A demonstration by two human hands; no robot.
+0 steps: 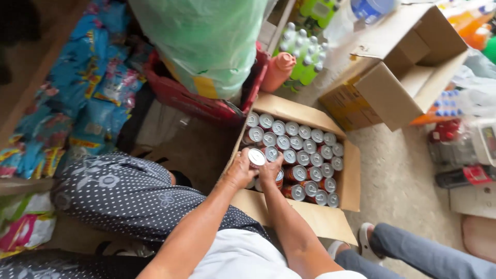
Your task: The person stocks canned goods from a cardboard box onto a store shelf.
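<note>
Got both hands wrapped round one can [256, 157], left hand [238, 170] and right hand [269, 170] each gripping it, upright at the box's [351, 181] lower-left corner, mid-frame.

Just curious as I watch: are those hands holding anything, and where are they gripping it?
Yes. Both hands, left hand and right hand, hold one silver-topped can by its sides, above the open cardboard box of cans.

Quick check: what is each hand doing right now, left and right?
Left hand: closed around a can, lifted over the cardboard box.
Right hand: gripping the same can from the other side.
</note>
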